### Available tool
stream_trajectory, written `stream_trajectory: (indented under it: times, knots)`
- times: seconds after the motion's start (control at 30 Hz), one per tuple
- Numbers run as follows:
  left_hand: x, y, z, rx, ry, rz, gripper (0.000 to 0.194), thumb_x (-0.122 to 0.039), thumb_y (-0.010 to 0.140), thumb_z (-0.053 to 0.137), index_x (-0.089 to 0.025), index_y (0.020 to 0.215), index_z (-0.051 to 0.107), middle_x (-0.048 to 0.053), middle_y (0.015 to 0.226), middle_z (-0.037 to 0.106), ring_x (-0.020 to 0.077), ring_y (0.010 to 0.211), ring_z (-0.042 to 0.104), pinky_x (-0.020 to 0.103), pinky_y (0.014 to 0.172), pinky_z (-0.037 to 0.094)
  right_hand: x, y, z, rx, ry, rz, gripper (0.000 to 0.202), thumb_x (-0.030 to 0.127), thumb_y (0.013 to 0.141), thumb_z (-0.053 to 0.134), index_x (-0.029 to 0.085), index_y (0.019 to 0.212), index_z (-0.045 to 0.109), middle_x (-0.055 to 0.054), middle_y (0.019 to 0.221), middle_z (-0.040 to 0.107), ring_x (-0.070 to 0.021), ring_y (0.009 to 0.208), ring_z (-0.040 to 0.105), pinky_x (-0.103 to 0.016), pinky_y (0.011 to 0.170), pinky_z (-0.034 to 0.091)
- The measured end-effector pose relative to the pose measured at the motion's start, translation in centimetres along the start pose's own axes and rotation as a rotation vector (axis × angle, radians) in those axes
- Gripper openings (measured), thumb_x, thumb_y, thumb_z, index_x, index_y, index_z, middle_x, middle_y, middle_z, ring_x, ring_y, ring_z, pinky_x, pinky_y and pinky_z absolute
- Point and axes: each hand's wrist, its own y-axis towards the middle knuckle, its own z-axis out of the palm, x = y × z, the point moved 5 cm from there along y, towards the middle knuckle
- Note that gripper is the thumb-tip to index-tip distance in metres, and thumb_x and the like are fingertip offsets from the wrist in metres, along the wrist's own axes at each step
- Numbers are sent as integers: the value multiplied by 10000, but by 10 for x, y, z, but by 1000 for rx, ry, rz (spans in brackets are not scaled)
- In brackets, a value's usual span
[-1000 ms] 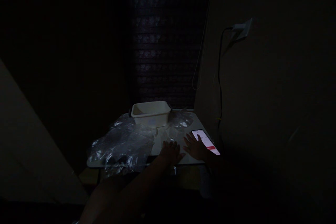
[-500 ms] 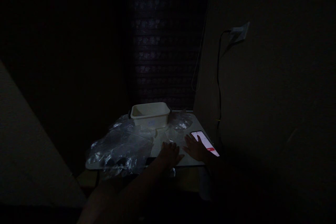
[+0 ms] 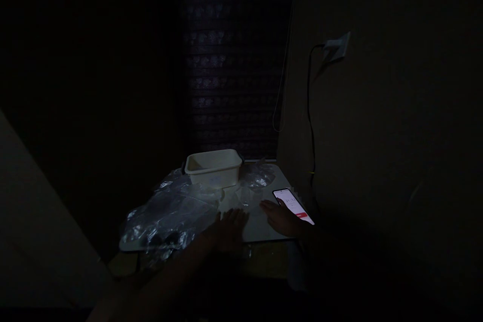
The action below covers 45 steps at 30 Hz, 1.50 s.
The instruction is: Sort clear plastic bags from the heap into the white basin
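In the dim head view, my left hand (image 3: pixel 231 226) is at the front part of a small white table (image 3: pixel 258 230), palm down with fingers stretched forward. It is open, and I see nothing in it. My right hand (image 3: pixel 281 217) lies to its right, its fingers extended and thumb raised beside a lit phone (image 3: pixel 295 205). The phone rests face up near the table's right edge, partly covered by that hand. Crumpled clear plastic (image 3: pixel 173 209) spreads left of my hands. Thin clear plastic pieces (image 3: pixel 246 196) lie just beyond them.
A white plastic tub (image 3: pixel 215 177) with dark handles stands at the back of the table. Next to it sits another clear plastic bag (image 3: pixel 261 176). On the right wall, a black cord (image 3: pixel 309 105) hangs from a plug in an outlet (image 3: pixel 337 48). A dark blind (image 3: pixel 230 75) covers the back.
My left hand has moved left and toward me, away from the right hand. The right hand's spread fingers have come together and its thumb has shifted off the middle of the phone screen.
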Motion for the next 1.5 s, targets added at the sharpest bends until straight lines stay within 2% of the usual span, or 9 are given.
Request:
stream_trajectory:
  times: [0.13, 0.33, 0.5, 0.67, 0.8, 1.0, 1.23, 1.3, 1.5]
  knots:
    - [4, -10, 16, 31, 115, 24, 856, -533, 557, 444, -205, 1198, -20, 125, 1259, 21, 324, 1106, 35, 531, 804, 97, -2, -2, 3, 106, 47, 1, 608, 159, 583, 333, 145, 1177, 203, -72, 1225, 238, -160, 1103, 193, -392, 865, 141]
    - [-4, -19, 11, -57, 61, 36, 498, -336, 749, 272, -212, 1194, 85, 88, 1253, 128, 224, 1121, 103, 446, 857, 122, 0, -11, 8, 263, 48, 86, 738, 210, 517, 452, 135, 1190, 160, -104, 1249, 149, -238, 1118, 118, -432, 828, 192]
    - [-5, -19, 4, -166, 2, 116, 412, -241, 759, 269, -231, 1165, 200, 65, 1228, 224, 202, 1102, 186, 425, 861, 148, -1, -19, 16, 277, 81, 52, 829, 301, 487, 533, 114, 1194, 142, -129, 1250, 118, -276, 1119, 71, -452, 834, 172]
    - [-7, -15, -5, -269, -159, 204, 404, -223, 746, 298, -204, 1148, 259, 70, 1161, 349, 183, 1040, 312, 359, 847, 221, 2, -21, 22, 131, 234, 48, 804, 395, 528, 511, 106, 1190, 158, -124, 1247, 136, -241, 1127, 78, -423, 871, 147]
    - [-13, -16, -21, -319, -347, 246, 354, -240, 767, 259, -179, 1105, 342, 52, 1111, 414, 159, 976, 384, 280, 820, 272, 0, -15, 24, -59, 389, 122, 640, 262, 561, 505, 141, 1148, 279, -103, 1201, 278, -210, 1104, 197, -411, 889, 138]
    - [-7, -20, -32, -352, -668, 140, 345, -268, 777, 226, -164, 1037, 428, 33, 1029, 488, 126, 873, 459, 222, 758, 334, -7, -7, 23, -255, 723, 169, 292, 208, 628, 441, 175, 900, 540, -47, 966, 533, -174, 953, 423, -310, 808, 314]
    - [14, -8, -14, -453, -773, -91, 531, -324, 587, 514, -111, 1061, 403, 74, 1061, 458, 171, 903, 440, 229, 750, 343, -3, -3, 4, -200, 780, 234, 291, 309, 688, 359, 145, 764, 587, -45, 745, 598, -157, 692, 527, -254, 607, 385]
    - [24, -3, -3, -426, -801, -222, 469, -324, 597, 490, -105, 1010, 454, 73, 959, 526, 164, 789, 498, 232, 674, 380, -1, -3, -1, -184, 749, 257, 299, 320, 687, 356, 133, 695, 589, -44, 666, 594, -144, 622, 522, -235, 547, 377]
    - [38, 0, 3, -421, -693, -326, 288, -235, 576, 468, -135, 826, 570, 39, 826, 581, 154, 749, 511, 209, 650, 368, 0, -4, -3, -148, 684, 396, 281, 359, 648, 407, 140, 664, 584, -40, 643, 587, -144, 608, 515, -237, 544, 362]
